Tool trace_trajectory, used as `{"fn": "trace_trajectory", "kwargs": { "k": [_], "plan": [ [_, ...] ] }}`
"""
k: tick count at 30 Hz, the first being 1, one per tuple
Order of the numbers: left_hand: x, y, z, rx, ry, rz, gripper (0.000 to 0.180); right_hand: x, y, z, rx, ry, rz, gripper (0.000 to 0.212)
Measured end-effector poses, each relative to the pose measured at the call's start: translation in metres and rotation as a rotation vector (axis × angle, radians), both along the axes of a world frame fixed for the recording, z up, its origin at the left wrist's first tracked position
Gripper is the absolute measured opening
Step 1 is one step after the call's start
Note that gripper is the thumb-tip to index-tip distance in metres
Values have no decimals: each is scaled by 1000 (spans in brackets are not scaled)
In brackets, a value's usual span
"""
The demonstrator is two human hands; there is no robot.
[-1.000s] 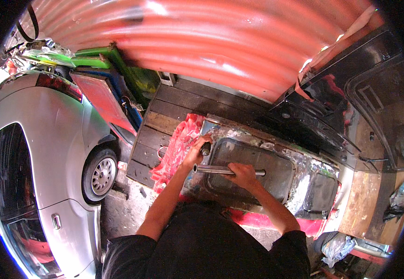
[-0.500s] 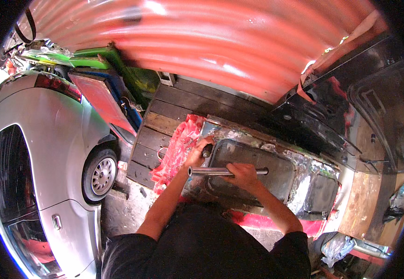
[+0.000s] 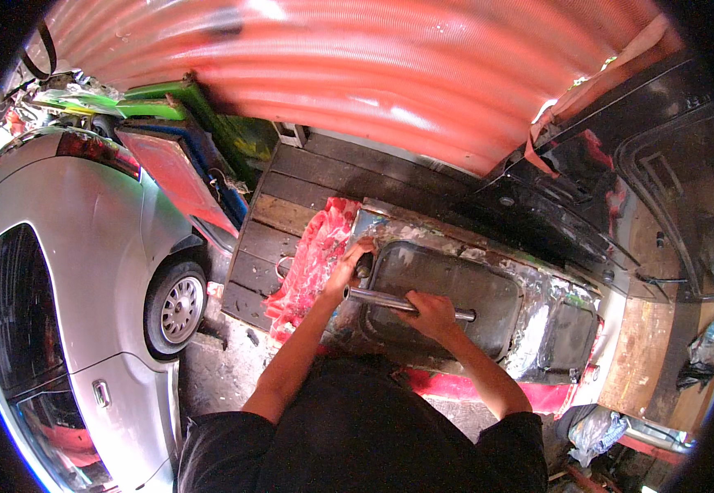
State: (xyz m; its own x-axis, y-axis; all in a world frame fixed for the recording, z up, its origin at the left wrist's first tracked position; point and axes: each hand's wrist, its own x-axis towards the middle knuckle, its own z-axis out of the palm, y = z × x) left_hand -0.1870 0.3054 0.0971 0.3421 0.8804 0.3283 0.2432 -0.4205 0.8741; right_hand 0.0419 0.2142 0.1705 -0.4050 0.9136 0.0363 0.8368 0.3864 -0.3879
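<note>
My right hand is closed around the middle of a shiny metal pipe, which lies slantwise over a worn metal panel. The hollow left end of the pipe comes close to my left wrist. Near the panel's left end, my left hand is wrapped round a dark, rounded object. Most of that object is hidden by the fingers, so its kind cannot be told. Beneath the pipe is the panel's dark rectangular recess. A smaller dark recess is at its right end.
A red and white cloth lies left of the panel on dark wooden planks. A silver car stands at the left. Red corrugated sheeting rises behind. Black body panels lean at the right, beside a wooden board.
The pipe has turned slightly: its left end moved away from me and to the right, its right end a little nearer. Both hands keep their hold.
</note>
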Motion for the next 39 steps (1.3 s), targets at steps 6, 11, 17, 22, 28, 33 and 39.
{"fn": "trace_trajectory", "kwargs": {
  "k": [6,11,17,22,28,33,39],
  "plan": [
    [2,9,-14,-4,-149,-22,53,0,6,8,88,70,80,41],
    [0,2,-5,38,-49,-45,45,11,23,5,132,-52,118,40],
    [0,-1,7,63,-72,-74,40,15,32,17,110,-71,97,41],
    [3,8,-13,-37,-189,-19,34,8,30,7,63,-118,153,41],
    [0,16,-25,169,-90,0,48,2,25,11,47,-7,145,39],
    [7,9,-10,132,-109,39,43,-3,32,13,-16,-109,10,38],
    [3,7,-12,59,-83,45,50,6,29,19,132,119,176,40]
  ]
}}
